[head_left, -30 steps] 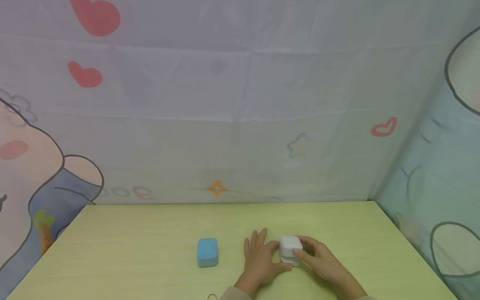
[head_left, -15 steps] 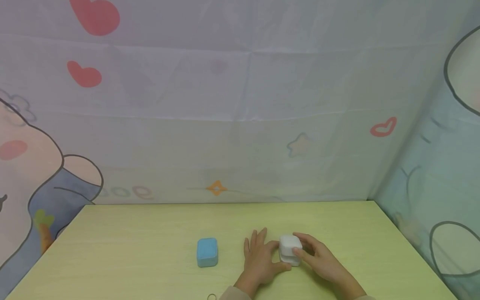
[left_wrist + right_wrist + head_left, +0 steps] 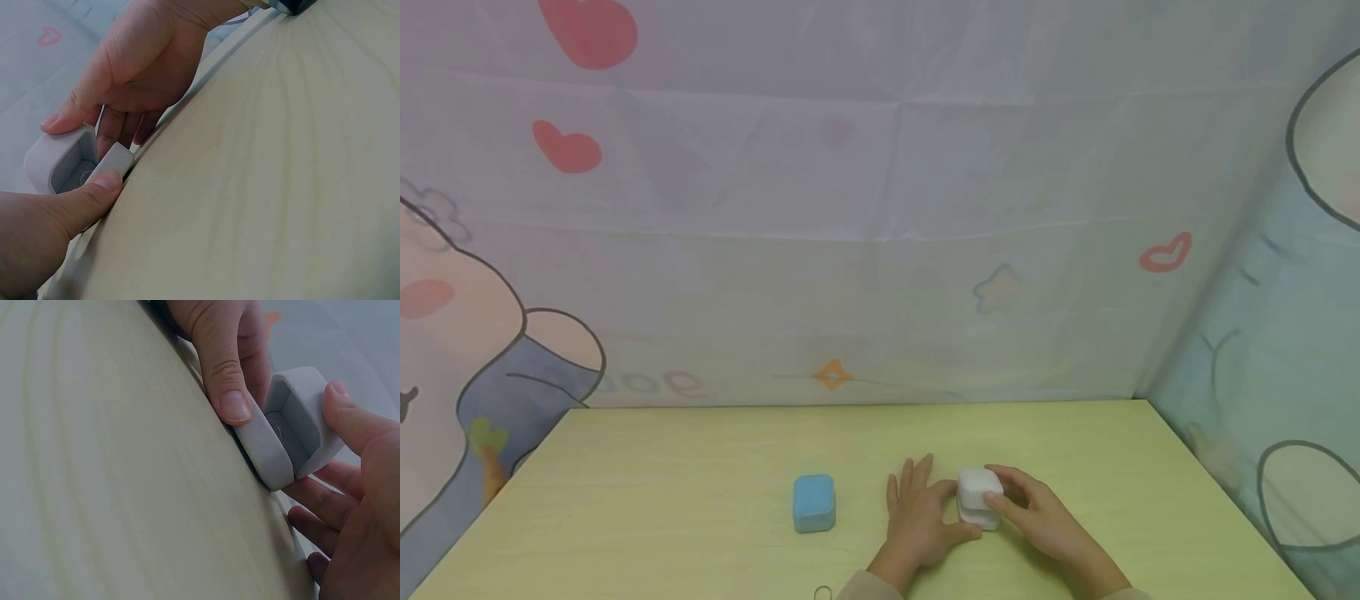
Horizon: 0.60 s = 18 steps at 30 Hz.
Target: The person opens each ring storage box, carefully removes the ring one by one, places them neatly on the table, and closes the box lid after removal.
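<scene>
Left hand pinched base of white box on worktop, right hand gripped its part-open lid; looked like opening or closing, next move likely called for steady base.

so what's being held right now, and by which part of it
The white box: the left grip pinches its base, the right grip holds its open lid.
</scene>
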{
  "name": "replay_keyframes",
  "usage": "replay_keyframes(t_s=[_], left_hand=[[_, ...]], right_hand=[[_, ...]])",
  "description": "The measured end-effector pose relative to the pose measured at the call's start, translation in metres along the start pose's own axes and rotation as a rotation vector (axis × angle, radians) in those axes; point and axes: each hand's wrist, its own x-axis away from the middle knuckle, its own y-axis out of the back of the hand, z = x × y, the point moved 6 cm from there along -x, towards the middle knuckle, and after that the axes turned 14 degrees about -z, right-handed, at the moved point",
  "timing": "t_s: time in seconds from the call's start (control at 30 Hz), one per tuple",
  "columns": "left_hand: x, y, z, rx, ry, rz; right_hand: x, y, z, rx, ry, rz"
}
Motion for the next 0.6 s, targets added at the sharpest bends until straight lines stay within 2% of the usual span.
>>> replay_keyframes(t_s=[0.6], left_hand=[[-0.0002, -0.0005, 0.0005, 0.014, 0.006, -0.006]], right_hand=[[-0.0008, -0.0001, 0.0009, -0.010, 0.004, 0.003]])
